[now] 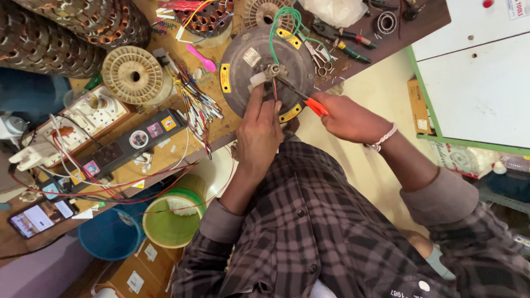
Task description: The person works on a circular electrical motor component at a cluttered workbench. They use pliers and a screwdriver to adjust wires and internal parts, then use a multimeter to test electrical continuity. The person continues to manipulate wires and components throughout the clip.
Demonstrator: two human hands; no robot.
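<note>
Left hand point(259, 129) pinches wires at hub of round grey motor housing point(265, 72), steadying them; right hand point(345, 117) grips orange-handled cutters point(306, 99), blades at wires.

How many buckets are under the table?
2. A green bucket sits below the table edge, next to the person's left arm. A blue bucket is beside it, further left, partly behind wires. The table may hide more.
</note>
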